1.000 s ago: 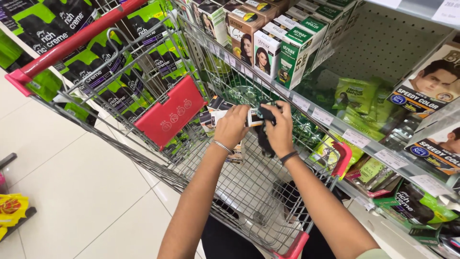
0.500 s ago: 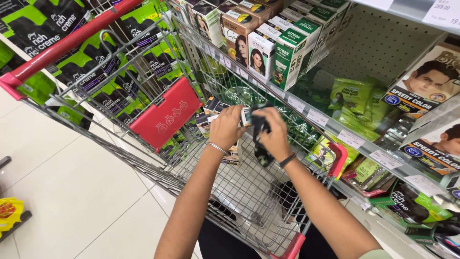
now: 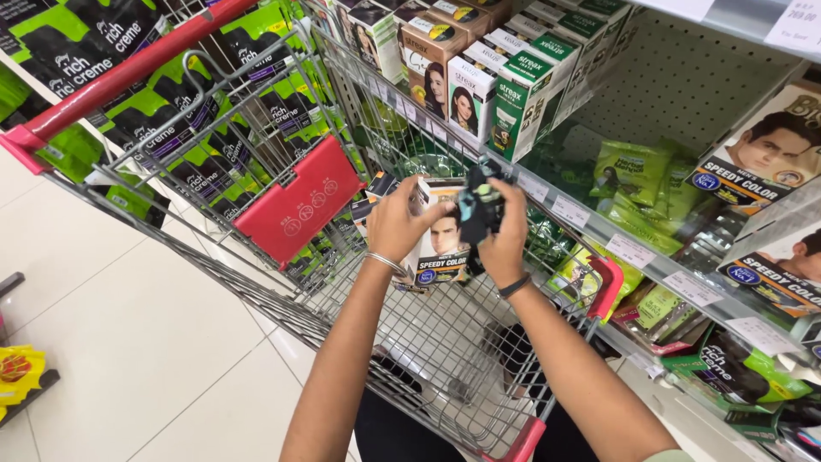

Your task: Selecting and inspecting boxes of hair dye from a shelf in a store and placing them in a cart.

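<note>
My left hand grips a hair-colour box with a face on its front, held upright over the wire shopping cart. My right hand is closed around a small dark handheld device pressed against the top of the box. A metal bangle is on my left wrist and a dark band on my right. Both hands are raised above the cart's basket, close to the shelf edge.
Store shelves on the right hold rows of hair-colour boxes and green sachets. The cart has a red handle and a red child-seat flap. Black-and-green packs hang at left. Pale tiled floor lies below.
Both hands rose and moved right with the box and the device. The box has turned so its printed front now faces me.
</note>
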